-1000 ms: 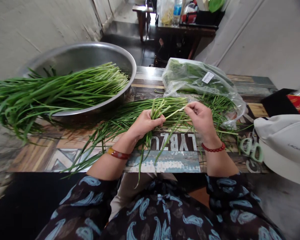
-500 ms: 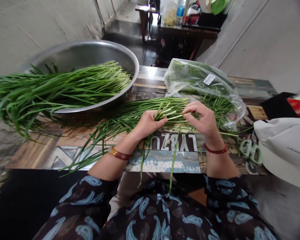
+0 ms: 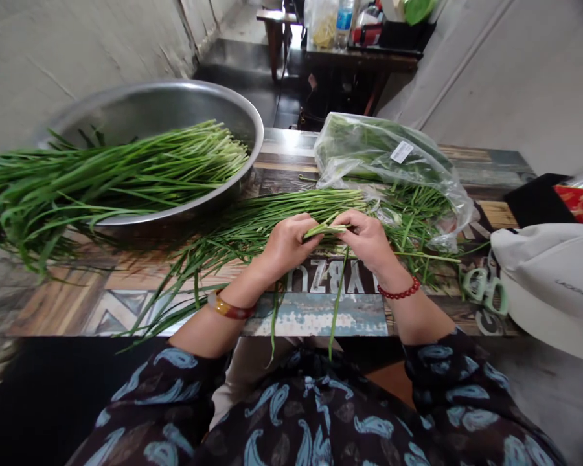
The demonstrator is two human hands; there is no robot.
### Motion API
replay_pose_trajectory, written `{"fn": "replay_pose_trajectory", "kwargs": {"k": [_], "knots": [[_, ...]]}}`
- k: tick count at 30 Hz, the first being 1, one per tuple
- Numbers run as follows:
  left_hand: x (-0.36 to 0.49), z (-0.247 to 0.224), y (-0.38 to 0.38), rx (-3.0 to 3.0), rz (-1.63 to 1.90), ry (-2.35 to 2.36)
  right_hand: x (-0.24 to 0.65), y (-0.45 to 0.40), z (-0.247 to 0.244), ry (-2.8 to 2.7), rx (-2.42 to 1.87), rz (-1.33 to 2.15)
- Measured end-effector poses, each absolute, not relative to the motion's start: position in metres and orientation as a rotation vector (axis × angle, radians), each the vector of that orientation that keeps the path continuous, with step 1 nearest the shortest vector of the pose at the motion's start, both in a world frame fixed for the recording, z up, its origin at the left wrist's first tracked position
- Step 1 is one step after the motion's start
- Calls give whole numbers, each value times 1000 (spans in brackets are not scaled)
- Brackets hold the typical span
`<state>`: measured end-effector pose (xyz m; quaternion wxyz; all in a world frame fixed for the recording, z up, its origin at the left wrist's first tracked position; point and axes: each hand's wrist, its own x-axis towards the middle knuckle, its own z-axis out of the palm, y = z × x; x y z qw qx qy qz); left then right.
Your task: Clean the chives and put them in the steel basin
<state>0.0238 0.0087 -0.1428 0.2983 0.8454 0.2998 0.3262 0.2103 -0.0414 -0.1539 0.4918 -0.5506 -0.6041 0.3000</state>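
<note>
My left hand (image 3: 291, 241) is closed around a small bunch of garlic chives (image 3: 323, 228), their pale stem ends pointing right. Against those ends, my right hand (image 3: 364, 238) pinches with thumb and fingers at the stems. Behind my hands a pile of loose chives (image 3: 252, 217) lies on the table, its leaf tips trailing toward the front left. Long leaves hang over the table's front edge below my hands. To the left, a large metal basin (image 3: 255, 139) holds a thick bundle of chives (image 3: 165, 168), the leaves drooping over its rim.
A clear plastic bag (image 3: 393, 152) with more chives lies behind my right hand, trimmings beside it. Light-green-handled scissors (image 3: 486, 285) and a white cap (image 3: 554, 278) are at the right edge. A bottle (image 3: 344, 24) stands on a table further back.
My right hand has moved left, from the tip of a single stem to the stem ends beside my left hand. My left hand keeps hold of the bunch.
</note>
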Motion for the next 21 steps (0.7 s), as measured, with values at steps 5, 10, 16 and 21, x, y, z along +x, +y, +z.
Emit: {"fn": "replay_pose_trajectory", "kwargs": {"k": [5, 10, 16, 21], "knots": [[23, -143, 8, 2341, 819, 802, 207, -40, -157, -1183, -1358, 935], [24, -140, 8, 2215, 873, 826, 218, -39, -152, -1090, -1295, 934], [21, -139, 11, 1947, 873, 918, 241, -46, -133, -1105, -1235, 815], [19, -136, 13, 1718, 861, 946, 259, -63, -103, -1682, -1173, 912]]}}
